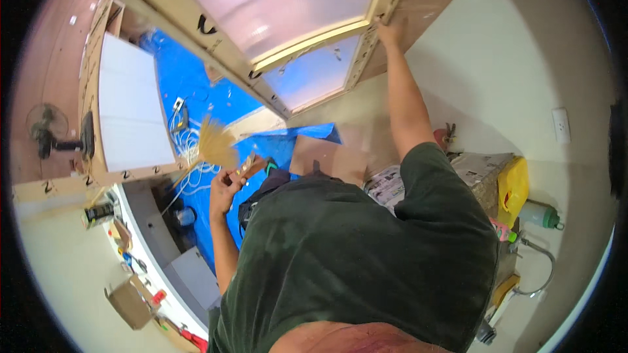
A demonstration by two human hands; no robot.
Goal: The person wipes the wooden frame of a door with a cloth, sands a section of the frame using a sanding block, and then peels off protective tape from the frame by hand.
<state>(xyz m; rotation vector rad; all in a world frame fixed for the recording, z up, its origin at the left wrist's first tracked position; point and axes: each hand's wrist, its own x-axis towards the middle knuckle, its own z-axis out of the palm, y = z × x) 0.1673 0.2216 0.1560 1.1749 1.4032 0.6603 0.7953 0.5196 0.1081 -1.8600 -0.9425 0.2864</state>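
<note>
A tall framed panel [376, 10] with cloudy, translucent panes and black marks on its pale frame stands ahead of me. My right arm is stretched up to it, and my right hand [390, 31] is closed at the frame's right edge, its fingertips partly hidden. Lower down on the left, my left hand [226, 186] is closed around a small tan and brownish piece [249, 166], whose exact kind I cannot make out. Just beyond that hand the straw-coloured bristles of a broom [216, 144] show.
Blue sheeting [229, 101] covers the floor, with white cables [188, 147] lying on it. A long white counter [147, 258] with loose items runs along the left. A fan [49, 132] stands farther left. At right are a yellow bag [512, 186] and a greenish bottle [540, 214].
</note>
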